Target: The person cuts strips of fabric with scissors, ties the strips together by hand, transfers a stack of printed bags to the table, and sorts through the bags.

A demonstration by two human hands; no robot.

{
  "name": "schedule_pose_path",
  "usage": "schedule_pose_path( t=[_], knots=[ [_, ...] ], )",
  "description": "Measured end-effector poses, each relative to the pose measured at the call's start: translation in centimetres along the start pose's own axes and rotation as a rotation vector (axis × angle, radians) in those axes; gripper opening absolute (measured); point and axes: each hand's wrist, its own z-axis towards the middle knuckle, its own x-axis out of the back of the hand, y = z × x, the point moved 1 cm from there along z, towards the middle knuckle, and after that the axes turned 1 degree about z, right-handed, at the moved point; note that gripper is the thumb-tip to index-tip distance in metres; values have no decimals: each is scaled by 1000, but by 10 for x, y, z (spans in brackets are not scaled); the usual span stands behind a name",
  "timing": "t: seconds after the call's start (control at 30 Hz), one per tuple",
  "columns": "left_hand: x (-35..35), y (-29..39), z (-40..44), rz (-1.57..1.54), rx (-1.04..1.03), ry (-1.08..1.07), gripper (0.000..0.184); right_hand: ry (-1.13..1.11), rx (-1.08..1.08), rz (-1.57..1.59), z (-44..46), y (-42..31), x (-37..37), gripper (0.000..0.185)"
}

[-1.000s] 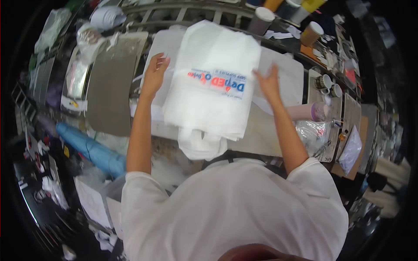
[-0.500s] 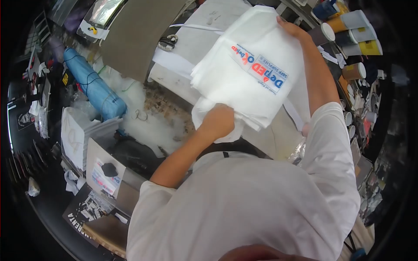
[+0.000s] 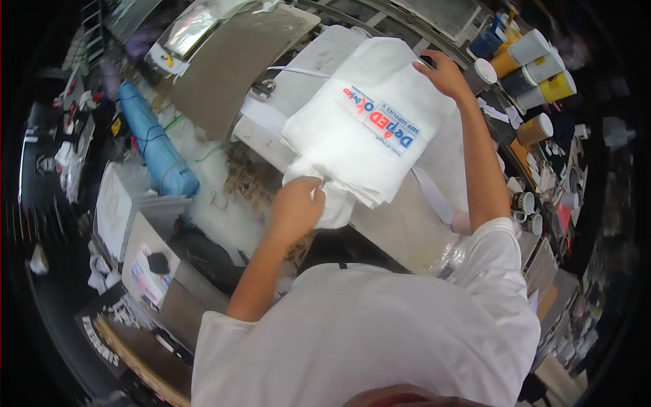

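Note:
A stack of white cloth-like bags with blue and red "DepED OK" print lies tilted over a pale flat board. My left hand is closed around the gathered, crumpled near-left end of the stack. At the far right edge, my right hand has its thumb against the bags and its fingers curled over the edge. A small dark patch shows between thumb and index finger; I cannot make out what it is. Beyond the stack, scissors rest near a white strip.
Several tubs and mugs stand along the right side. On the left are a blue wrapped roll, a white box and a printed panel. A grey-brown board slopes at upper left.
The view has turned and shifted, so the bags and both hands appear lower and further left. My left thumb now shows on top of the gathered end. A dark patch appears at my right fingers.

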Motion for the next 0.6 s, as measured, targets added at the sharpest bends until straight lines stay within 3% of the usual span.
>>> schedule_pose_path(
  t=[0.1,0.23,0.3,0.33,0.37,0.43,0.47,0.53,0.6],
  knots=[
    [-9,-11,-40,-186,171,-50,33,-46,119,115,-15,-26,11,60],
    [-55,3,-137,-210,334,-106,36,-23,216,394,-54,-62,22,52],
    [-77,23,-188,-119,435,-324,45,-88,251,597,-73,-80,9,52],
    [-87,27,-214,-73,437,-398,48,-196,272,836,-100,-103,16,38],
    [-97,31,-238,-31,424,-468,52,-287,321,905,-118,-117,14,39],
    [-113,27,-287,-98,452,-420,54,-416,317,857,-161,-155,23,38],
    [-122,26,-309,-147,465,-378,57,-537,423,883,-165,-158,6,51],
    [-133,21,-336,-172,476,-287,57,-563,464,1027,-206,-189,-8,47],
    [-122,27,-373,-154,532,-196,59,-729,503,957,-248,-217,-27,40]
  ],
)
